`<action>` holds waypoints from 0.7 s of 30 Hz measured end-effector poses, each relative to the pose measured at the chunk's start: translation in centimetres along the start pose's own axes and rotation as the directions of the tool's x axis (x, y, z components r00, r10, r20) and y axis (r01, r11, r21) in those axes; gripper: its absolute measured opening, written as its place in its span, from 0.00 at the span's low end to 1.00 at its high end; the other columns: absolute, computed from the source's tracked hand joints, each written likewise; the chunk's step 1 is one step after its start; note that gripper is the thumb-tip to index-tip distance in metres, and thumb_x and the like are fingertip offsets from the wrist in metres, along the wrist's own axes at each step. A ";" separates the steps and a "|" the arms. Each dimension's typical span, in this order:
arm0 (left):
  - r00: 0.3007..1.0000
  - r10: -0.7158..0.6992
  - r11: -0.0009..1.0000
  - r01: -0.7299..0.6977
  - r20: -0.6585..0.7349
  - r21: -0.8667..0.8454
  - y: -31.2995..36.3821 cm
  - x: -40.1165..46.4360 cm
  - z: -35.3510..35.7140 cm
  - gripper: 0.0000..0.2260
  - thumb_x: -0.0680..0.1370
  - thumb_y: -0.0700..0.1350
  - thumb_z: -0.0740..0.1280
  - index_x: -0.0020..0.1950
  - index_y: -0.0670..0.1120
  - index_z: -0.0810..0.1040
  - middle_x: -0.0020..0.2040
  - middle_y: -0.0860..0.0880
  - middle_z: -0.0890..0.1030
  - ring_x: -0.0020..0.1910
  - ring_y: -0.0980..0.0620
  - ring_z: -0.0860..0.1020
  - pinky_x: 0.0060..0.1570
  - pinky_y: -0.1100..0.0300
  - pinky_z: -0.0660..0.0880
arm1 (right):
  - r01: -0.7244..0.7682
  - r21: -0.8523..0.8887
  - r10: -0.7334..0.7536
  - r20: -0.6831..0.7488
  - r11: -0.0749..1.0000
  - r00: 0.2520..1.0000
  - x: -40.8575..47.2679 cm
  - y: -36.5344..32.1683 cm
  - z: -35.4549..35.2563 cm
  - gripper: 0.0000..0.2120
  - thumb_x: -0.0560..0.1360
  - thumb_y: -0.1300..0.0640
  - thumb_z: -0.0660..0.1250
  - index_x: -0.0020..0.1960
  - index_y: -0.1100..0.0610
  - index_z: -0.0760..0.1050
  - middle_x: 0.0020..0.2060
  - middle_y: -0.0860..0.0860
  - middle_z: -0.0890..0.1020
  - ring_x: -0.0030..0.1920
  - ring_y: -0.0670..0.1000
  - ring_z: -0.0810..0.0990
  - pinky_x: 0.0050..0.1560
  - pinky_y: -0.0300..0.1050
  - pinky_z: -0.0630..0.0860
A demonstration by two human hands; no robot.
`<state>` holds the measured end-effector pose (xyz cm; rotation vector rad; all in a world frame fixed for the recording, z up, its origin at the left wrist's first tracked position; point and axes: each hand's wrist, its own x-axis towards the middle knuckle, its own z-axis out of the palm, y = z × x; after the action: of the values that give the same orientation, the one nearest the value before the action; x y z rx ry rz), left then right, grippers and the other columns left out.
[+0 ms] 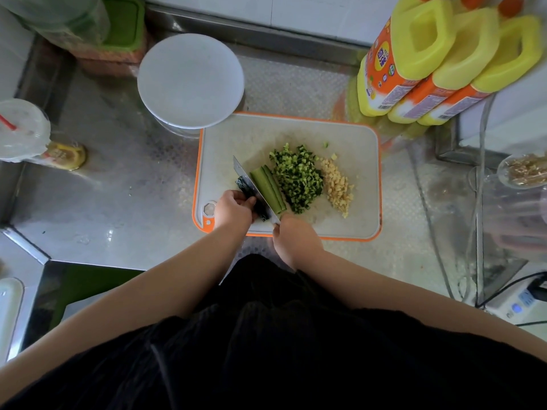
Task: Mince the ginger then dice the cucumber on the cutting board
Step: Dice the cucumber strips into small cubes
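Observation:
An orange-rimmed white cutting board point(349, 137) lies on the steel counter. On it sit a pile of minced ginger point(337, 184), a heap of diced cucumber point(299, 180) and long cucumber strips point(268, 186). My right hand point(296, 238) grips the handle of a knife point(247, 180) whose blade runs lengthwise between the strips and a dark cucumber piece point(253, 196). My left hand point(233, 210) holds that dark piece against the board, fingers curled over it.
A white round lid on a container point(191, 79) stands just behind the board's left corner. Three yellow and orange bottles point(429, 63) stand at the back right. A plastic cup with a straw point(22, 128) and a small yellow jar point(66, 155) are at the left.

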<state>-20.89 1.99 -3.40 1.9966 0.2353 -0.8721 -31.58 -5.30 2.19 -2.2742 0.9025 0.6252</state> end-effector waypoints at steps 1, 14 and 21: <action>1.000 0.001 1.000 -0.001 -0.001 0.005 -0.1 0.1 0.0 0.05 0.79 0.41 0.68 0.51 0.45 0.72 0.38 0.50 0.79 0.33 0.50 0.77 0.41 0.51 0.78 | -0.008 0.003 0.008 0.002 1.000 1.000 0.0 0.1 0.0 0.10 0.81 0.60 0.55 0.56 0.65 0.71 0.50 0.61 0.80 0.50 0.60 0.79 0.41 0.44 0.67; 1.000 0.005 0.999 -0.005 0.000 0.054 0.0 -0.2 -0.2 0.06 0.79 0.42 0.67 0.54 0.44 0.73 0.38 0.49 0.80 0.35 0.47 0.80 0.45 0.47 0.81 | -0.032 -0.031 0.033 0.022 0.999 0.999 0.9 -0.1 0.4 0.11 0.81 0.61 0.56 0.59 0.66 0.71 0.52 0.62 0.80 0.52 0.60 0.80 0.42 0.44 0.70; 1.000 0.015 0.999 -0.016 0.021 0.047 0.2 -0.6 -0.3 0.05 0.80 0.41 0.66 0.54 0.44 0.72 0.42 0.48 0.81 0.37 0.47 0.82 0.47 0.46 0.81 | 0.017 0.064 -0.015 -0.031 0.998 0.999 0.5 0.3 0.5 0.15 0.80 0.60 0.57 0.65 0.59 0.60 0.38 0.56 0.78 0.35 0.55 0.76 0.28 0.44 0.63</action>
<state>-21.04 2.22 -2.73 2.0289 0.1892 -0.8958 -31.56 -5.39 1.37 -2.2372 0.9047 0.5486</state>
